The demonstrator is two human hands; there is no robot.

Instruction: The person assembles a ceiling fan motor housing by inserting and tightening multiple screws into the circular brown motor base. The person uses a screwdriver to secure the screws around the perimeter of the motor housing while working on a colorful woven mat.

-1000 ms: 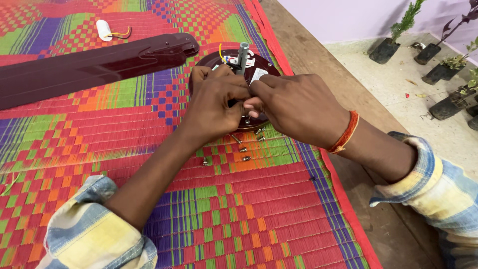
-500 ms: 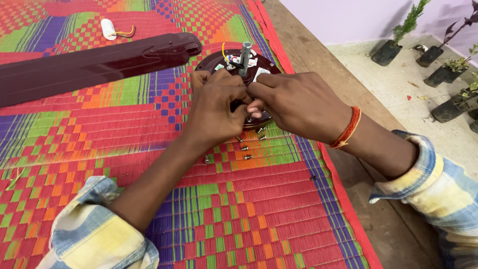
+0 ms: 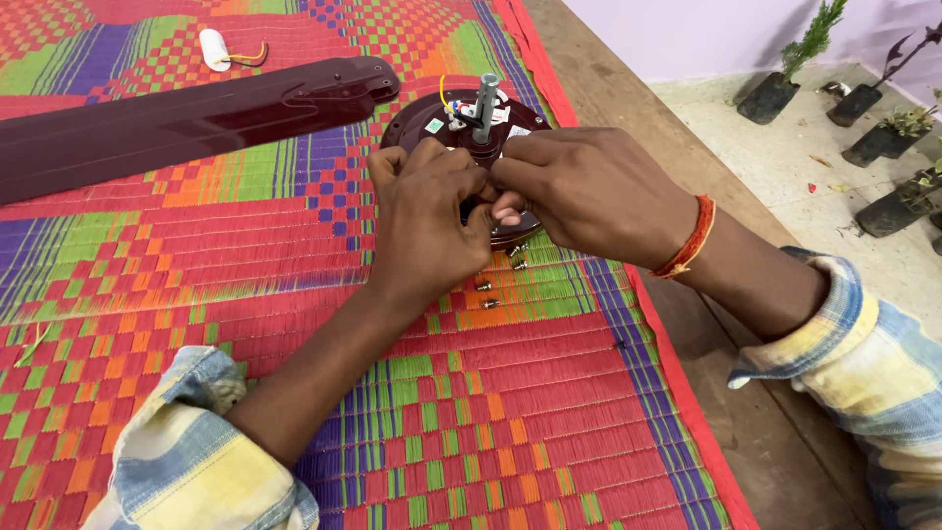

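A woven mat (image 3: 294, 294) in red, green, purple and orange checks covers most of the surface, and it lies on a brown wooden platform (image 3: 608, 98) whose bare edge shows along the right side. On the mat rests a round, dark maroon fan motor (image 3: 432, 113) with a grey shaft standing upright at its middle. A long maroon fan blade (image 3: 177, 123) lies just beside it, stretching off to the left. A small white cylinder with a yellow wire (image 3: 216, 49) sits near the mat's far edge. Several small screws (image 3: 486, 287) lie loose on the mat close to the motor (their exact number is hard to tell).
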